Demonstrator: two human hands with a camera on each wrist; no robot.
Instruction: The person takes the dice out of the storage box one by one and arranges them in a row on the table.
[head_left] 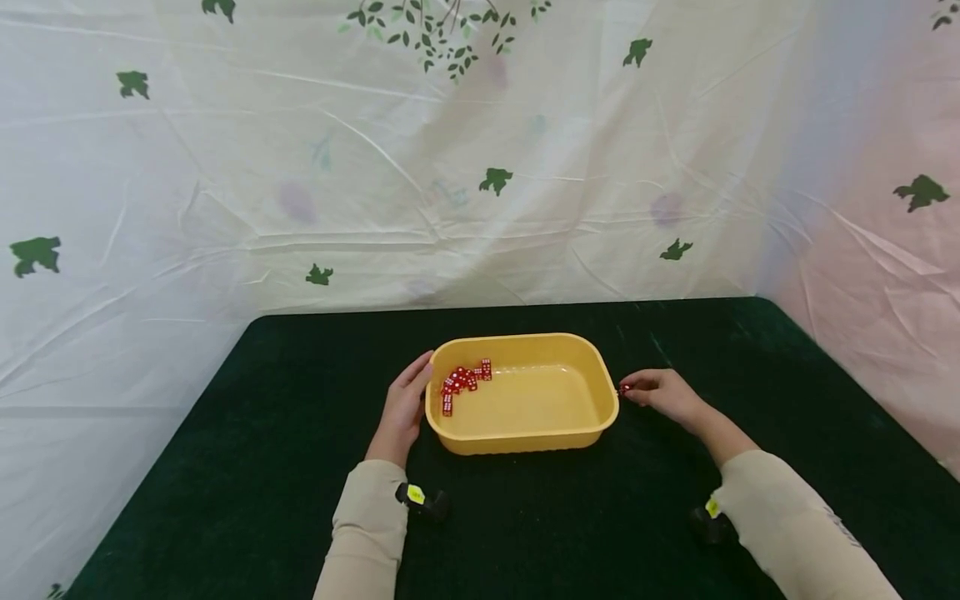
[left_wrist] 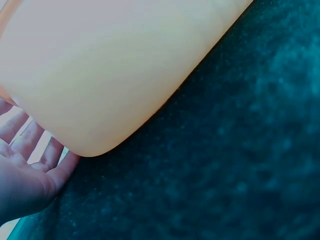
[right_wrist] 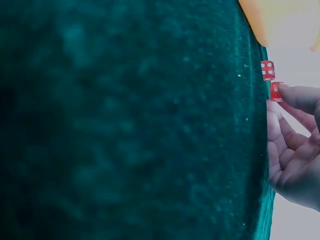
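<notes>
Dark green, cloth-covered table (head_left: pixel 217 467); yellow tub (head_left: pixel 525 444) is set upright around middle, red die (right_wrist: pixel 268 71) is placed just right of tub.

L sleeve (head_left: pixel 367 529) cream, creased; R sleeve (head_left: pixel 795 517) cream, w/ sm. dark print (head_left: pixel 842 527). L cam (head_left: pixel 432 504), R cam (head_left: pixel 708 530): blk, ylw tag (head_left: pixel 416 494) ea.

Smooth, hard-looking plastic here on the yellow tub (head_left: pixel 521 444), with a soft gloss streaking across its floor. Shiny plastic again, by the look, on the red dice (head_left: pixel 454 383) at its left end. Underneath, velvety cloth over the dark green surface (head_left: pixel 570 517), matt and napped. On the far side, thin creased sheeting (head_left: pixel 570 133), faintly glossy along the folds. Plain matt cloth for the sleeves (head_left: pixel 367 525).
</notes>
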